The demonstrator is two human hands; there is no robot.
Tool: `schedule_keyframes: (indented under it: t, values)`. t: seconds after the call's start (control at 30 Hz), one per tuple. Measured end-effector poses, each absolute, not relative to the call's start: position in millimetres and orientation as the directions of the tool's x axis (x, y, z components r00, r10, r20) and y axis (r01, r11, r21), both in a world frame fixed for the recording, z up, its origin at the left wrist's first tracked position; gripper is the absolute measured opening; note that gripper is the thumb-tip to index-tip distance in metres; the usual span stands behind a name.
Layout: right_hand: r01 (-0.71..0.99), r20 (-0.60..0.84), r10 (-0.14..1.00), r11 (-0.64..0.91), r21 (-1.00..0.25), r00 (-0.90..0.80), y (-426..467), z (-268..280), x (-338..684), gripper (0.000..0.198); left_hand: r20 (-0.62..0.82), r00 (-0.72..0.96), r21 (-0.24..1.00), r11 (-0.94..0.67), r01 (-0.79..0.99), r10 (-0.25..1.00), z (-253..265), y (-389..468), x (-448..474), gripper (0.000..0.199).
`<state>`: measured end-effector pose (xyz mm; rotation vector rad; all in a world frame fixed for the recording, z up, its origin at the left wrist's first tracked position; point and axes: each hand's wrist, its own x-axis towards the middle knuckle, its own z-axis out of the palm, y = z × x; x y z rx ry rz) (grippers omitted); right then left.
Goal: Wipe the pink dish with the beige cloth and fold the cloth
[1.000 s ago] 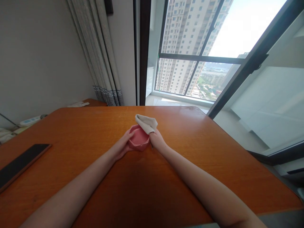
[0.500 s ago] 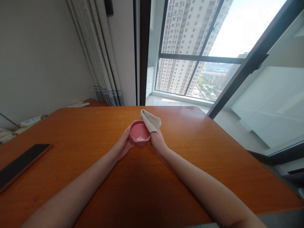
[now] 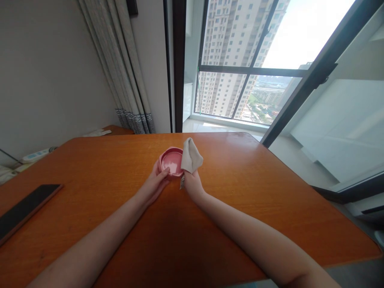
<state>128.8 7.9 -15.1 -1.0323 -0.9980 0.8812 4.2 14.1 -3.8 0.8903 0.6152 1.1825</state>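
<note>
A glossy pink bowl [image 3: 172,159], shallow with an angular rim, is tilted so its inside faces me. My left hand [image 3: 158,178] grips its lower left side, thumb over the rim. A pale beige cloth [image 3: 191,157] covers the bowl's right edge. My right hand [image 3: 192,183] is closed on that cloth, with its fingers mostly hidden under the fabric. A small end of the cloth hangs below, between the two hands.
Both forearms reach over a brown wooden table [image 3: 120,168]. A dark flat slab with a reddish edge [image 3: 28,208] lies at the left. Behind stand a grey curtain [image 3: 120,64] and a window frame [image 3: 222,69]. A white power strip [image 3: 36,155] is at the far left.
The bowl has turned, its opening more toward me, and shifted slightly left. The cloth now stands more upright at the bowl's right rim. My left thumb has come over the rim.
</note>
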Motion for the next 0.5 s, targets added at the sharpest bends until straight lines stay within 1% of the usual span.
schedule_keyframes:
  t: [0.07,0.13,0.2,0.23,0.27,0.3,0.37,0.43,0.5]
  values:
    - [-0.072,0.338,0.902,0.369,-0.927,0.269,10,-10,136,0.044,-0.014,0.355,0.849,0.199,-0.49,0.935,-5,15,2,0.05]
    - [-0.036,0.424,0.884,0.439,-0.898,0.197,12,-5,141,0.042,-0.058,0.37,0.845,0.243,-0.476,0.927,-7,16,0,0.046]
    - [-0.028,0.451,0.883,0.458,-0.889,0.129,12,-4,142,0.041,-0.097,0.313,0.852,0.241,-0.464,0.945,-9,19,-1,0.042]
    - [-0.04,0.439,0.892,0.445,-0.895,0.112,12,-5,140,0.041,-0.121,0.26,0.856,0.234,-0.462,0.958,-10,20,-1,0.039]
    - [-0.068,0.404,0.908,0.413,-0.908,0.111,12,-6,139,0.041,-0.143,0.196,0.854,0.221,-0.471,0.97,-10,21,-1,0.035]
    - [-0.115,0.339,0.933,0.353,-0.929,0.121,12,-8,136,0.042,-0.16,0.13,0.845,0.204,-0.495,0.979,-10,23,-2,0.03]
    - [-0.247,0.139,0.983,0.165,-0.955,0.121,12,-12,131,0.045,-0.178,0.018,0.807,0.157,-0.569,0.984,-9,25,-2,0.024]
    - [-0.35,-0.037,0.997,-0.013,-0.937,0.062,11,-17,126,0.047,-0.166,-0.046,0.768,0.1,-0.633,0.985,-7,26,-2,0.024]
    - [-0.374,-0.105,0.994,-0.098,-0.922,-0.001,10,-22,122,0.046,-0.136,-0.07,0.756,0.058,-0.652,0.988,-6,26,-2,0.028]
